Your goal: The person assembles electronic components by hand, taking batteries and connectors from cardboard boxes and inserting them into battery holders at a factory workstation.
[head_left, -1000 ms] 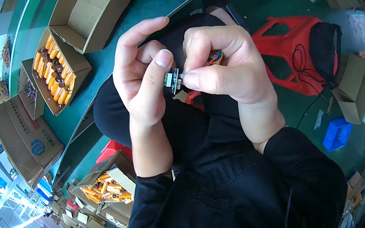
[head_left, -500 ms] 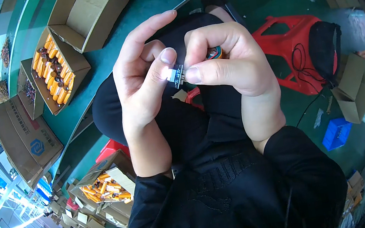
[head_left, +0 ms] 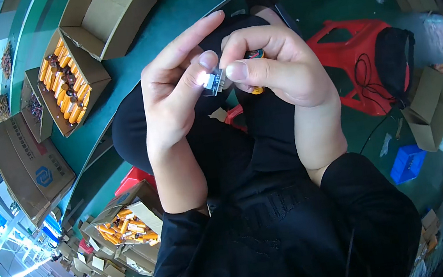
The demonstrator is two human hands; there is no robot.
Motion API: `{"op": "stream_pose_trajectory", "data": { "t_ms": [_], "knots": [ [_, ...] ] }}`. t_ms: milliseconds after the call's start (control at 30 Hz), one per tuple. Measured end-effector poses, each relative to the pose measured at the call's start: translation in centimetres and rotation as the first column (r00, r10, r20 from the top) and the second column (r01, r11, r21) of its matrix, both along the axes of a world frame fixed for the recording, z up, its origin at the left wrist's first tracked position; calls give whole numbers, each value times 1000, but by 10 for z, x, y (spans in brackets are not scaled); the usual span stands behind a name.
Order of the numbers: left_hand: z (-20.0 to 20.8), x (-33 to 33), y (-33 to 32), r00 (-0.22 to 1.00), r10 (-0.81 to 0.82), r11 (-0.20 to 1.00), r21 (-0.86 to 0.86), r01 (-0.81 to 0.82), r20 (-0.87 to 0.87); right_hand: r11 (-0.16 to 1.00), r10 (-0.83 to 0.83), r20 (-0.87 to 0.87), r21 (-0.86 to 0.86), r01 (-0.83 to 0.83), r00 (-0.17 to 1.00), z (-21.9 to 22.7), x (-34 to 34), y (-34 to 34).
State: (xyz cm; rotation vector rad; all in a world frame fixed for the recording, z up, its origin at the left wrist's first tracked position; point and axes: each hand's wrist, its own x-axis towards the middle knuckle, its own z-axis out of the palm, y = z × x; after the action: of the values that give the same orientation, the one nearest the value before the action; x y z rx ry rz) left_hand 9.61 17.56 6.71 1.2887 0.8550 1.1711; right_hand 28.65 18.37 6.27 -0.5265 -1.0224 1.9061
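Note:
In front of my lap, my left hand (head_left: 172,91) pinches a small dark circuit board (head_left: 214,83) with its thumb against the curled fingers, index finger stretched out. A bright white light shows at the board's left side. My right hand (head_left: 285,67) is closed, its thumb and index tip at the board's metal connector end; whether they touch it is hard to tell. Behind the right thumb, a rounded thing with an orange end (head_left: 258,90) is held in the curled fingers, mostly hidden.
On the green table stand an open carton of orange cylinders (head_left: 66,86) and an open cardboard box (head_left: 108,18). Another carton of orange cylinders (head_left: 127,229) is at lower left. To the right are a red stool (head_left: 356,68) with a black bag and a blue bin (head_left: 408,163).
The board has tilted and shows more of its face. My right thumb has shifted slightly, and the orange end of the rounded thing now shows beneath it.

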Motion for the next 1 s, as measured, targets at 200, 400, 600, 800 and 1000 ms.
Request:
{"op": "stream_pose_trajectory", "data": {
  "t_ms": [200, 400, 600, 800, 1000],
  "knots": [
    [-2, -2, -1, 965, 160, 985, -102, -141, 210, 990, -120, 62, 79, 115, 991, 9, -5, -2],
    [-2, -1, 0, 960, 198, 980, -72, -187, 199, 877, -339, 201, 421, 231, 919, 10, -12, -2],
    [4, 4, 0, 972, 206, 975, -106, -195, 114, 770, -473, 143, 547, 329, 870, 4, -14, 2],
    [-2, 0, 1, 972, 189, 979, -100, -176, 140, 816, -440, 157, 480, 321, 884, 6, -17, -1],
    [4, 4, 0, 951, 309, 927, -213, -308, -29, 817, -523, 298, 441, 371, 798, 10, -15, 2]
  ]
}}
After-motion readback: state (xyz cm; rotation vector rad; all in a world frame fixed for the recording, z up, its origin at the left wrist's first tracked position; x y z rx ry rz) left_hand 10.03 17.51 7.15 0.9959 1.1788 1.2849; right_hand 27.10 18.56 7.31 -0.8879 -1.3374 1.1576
